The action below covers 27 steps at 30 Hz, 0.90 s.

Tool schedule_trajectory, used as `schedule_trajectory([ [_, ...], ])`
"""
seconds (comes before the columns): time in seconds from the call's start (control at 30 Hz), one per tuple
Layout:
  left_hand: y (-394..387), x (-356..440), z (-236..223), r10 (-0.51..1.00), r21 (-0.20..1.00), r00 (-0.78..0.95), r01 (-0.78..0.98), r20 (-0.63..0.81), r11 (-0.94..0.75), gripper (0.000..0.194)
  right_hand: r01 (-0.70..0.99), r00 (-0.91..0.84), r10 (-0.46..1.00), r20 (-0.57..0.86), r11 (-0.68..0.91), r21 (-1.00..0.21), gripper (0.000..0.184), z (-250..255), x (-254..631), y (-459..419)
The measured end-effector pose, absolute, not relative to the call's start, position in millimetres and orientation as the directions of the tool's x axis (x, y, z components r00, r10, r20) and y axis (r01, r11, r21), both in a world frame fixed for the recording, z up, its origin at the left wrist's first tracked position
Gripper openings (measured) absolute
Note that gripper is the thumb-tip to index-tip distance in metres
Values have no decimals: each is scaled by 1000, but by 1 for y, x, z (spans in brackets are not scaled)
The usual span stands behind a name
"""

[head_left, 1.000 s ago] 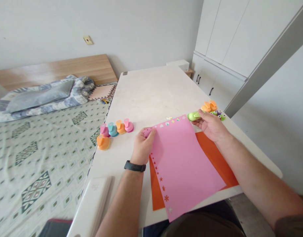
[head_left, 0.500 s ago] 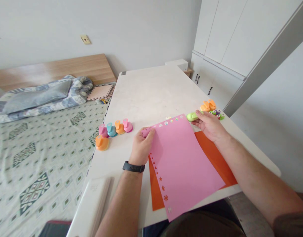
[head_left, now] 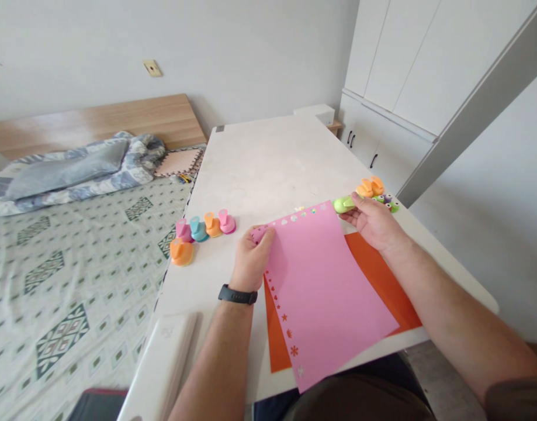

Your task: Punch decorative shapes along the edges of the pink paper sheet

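The left hand (head_left: 253, 257) pinches the far left corner of the pink sheet (head_left: 323, 286), which lies over the orange paper (head_left: 384, 283) on the table (head_left: 272, 158). The right hand (head_left: 376, 221) grips the green punch (head_left: 343, 204) at the sheet's far right corner; whether its slot holds the edge is hard to tell.

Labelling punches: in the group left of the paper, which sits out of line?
The front orange punch, nearest the camera. The left pink punch, teal punch, rear orange punch and right pink punch form a row behind.
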<state>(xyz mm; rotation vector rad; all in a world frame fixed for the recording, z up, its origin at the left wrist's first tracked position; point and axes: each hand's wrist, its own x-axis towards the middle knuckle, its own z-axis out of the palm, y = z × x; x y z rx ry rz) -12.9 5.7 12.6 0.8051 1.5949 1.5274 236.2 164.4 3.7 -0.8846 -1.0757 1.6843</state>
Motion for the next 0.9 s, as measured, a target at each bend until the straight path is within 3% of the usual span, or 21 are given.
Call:
schedule_trajectory([
  [0.9, 6, -14, 11, 857, 995, -505, -45, -101, 91, 33, -314, -379, 925, 2, -126, -941, 25, 12, 232, 155],
])
